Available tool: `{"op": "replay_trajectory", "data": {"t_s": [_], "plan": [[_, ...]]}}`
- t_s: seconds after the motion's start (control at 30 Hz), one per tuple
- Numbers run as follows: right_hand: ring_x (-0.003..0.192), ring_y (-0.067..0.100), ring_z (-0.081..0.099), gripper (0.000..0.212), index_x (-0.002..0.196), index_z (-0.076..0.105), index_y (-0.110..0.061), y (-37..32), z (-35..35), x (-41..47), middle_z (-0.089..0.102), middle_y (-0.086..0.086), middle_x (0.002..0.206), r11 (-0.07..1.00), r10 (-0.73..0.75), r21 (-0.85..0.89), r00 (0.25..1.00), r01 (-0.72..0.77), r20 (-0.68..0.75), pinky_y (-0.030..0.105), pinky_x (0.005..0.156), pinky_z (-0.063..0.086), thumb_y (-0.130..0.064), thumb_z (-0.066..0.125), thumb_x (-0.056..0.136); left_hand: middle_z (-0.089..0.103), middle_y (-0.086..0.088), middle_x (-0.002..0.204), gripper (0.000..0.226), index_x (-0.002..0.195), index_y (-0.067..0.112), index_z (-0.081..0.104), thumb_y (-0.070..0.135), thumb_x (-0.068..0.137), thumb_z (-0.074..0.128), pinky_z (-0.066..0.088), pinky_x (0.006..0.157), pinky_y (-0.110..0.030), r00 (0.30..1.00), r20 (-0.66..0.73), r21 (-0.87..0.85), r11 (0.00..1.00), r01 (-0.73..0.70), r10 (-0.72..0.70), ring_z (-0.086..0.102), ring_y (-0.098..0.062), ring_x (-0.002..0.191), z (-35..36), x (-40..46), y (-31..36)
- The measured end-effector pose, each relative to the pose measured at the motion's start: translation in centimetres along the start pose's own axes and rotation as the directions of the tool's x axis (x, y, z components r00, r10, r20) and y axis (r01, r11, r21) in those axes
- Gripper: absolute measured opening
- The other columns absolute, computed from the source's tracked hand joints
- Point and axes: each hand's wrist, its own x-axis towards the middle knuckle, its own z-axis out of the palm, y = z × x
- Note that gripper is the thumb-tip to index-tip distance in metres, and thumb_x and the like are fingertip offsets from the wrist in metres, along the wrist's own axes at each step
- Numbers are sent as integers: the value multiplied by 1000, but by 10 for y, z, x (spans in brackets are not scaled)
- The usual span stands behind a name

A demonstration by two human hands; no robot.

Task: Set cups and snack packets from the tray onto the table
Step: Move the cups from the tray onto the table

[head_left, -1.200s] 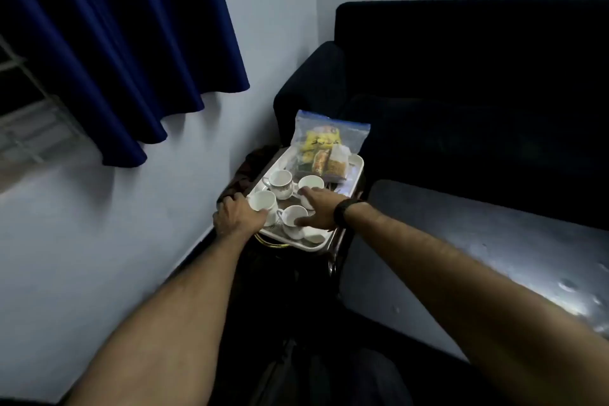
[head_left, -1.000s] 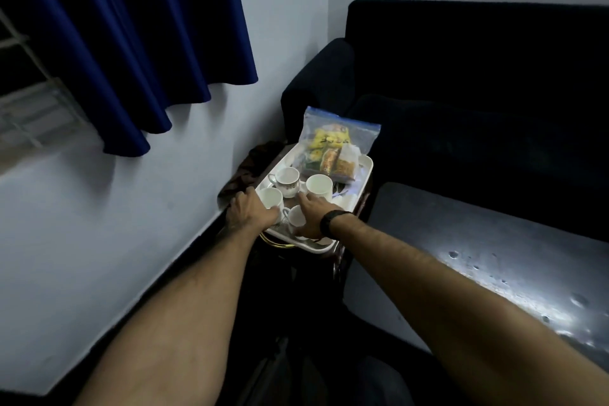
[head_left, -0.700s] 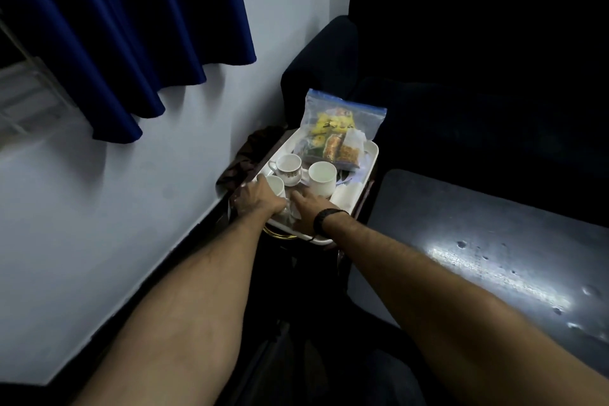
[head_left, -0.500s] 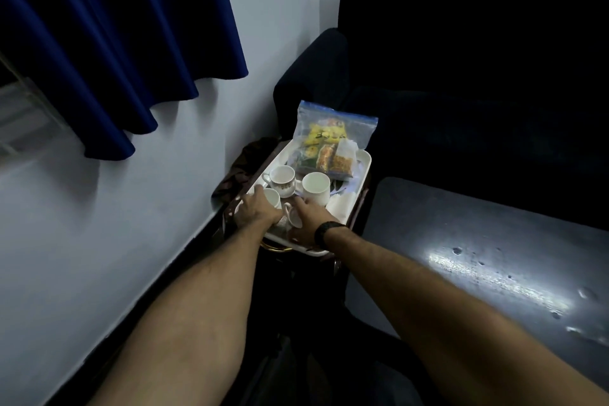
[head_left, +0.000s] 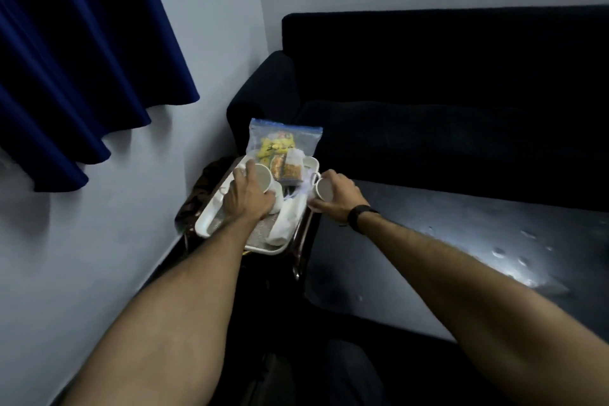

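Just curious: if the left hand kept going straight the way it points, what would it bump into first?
Probably the zip bag of snack packets at the tray's far end; the left hand already grips a white cup. Depth is unclear.

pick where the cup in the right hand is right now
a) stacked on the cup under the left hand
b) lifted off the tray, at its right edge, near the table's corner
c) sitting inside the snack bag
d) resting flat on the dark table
b: the right hand holds a white cup in the air, tipped on its side, just past the tray rim and not yet down on the table.
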Motion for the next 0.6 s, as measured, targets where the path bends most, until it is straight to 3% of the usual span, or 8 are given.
{"op": "replay_trajectory", "data": {"t_s": [0.13, 0.23, 0.37, 0.6], "plan": [[97, 29, 56, 49, 109, 48, -21, 51, -47, -27, 55, 6, 111, 990, 129, -46, 988, -133, -84, 41, 78, 50, -52, 66, 76, 33, -12, 148, 70, 146, 20, 27, 45, 87, 56, 45, 92, -49, 982, 92, -7, 986, -164, 164, 52, -39, 122, 27, -19, 63], [100, 28, 57, 52, 114, 48, -21, 96, -73, -53, 56, 5, 114, 966, 237, -71, 961, -249, -140, 36, 77, 50, -49, 68, 76, 43, -15, 138, 66, 140, 18, 34, 42, 84, 60, 46, 92, -47, 936, 220, -10, 960, -278, 274, 53, -40, 121, 53, -36, 105], [103, 29, 59, 56, 115, 47, -17, 153, -95, -86, 59, 7, 116, 922, 343, -122, 922, -367, -179, 33, 76, 47, -47, 71, 74, 44, -16, 131, 64, 137, 20, 35, 38, 83, 64, 46, 95, -47, 844, 425, -18, 935, -354, 328, 52, -39, 121, 86, -58, 149], [104, 31, 59, 66, 117, 49, -16, 221, -96, -118, 61, 10, 115, 852, 470, -149, 858, -502, -206, 30, 74, 42, -48, 78, 67, 44, -13, 128, 59, 135, 24, 38, 31, 84, 67, 46, 90, -46, 754, 558, -34, 917, -397, 347, 56, -38, 115, 135, -84, 196]]}}
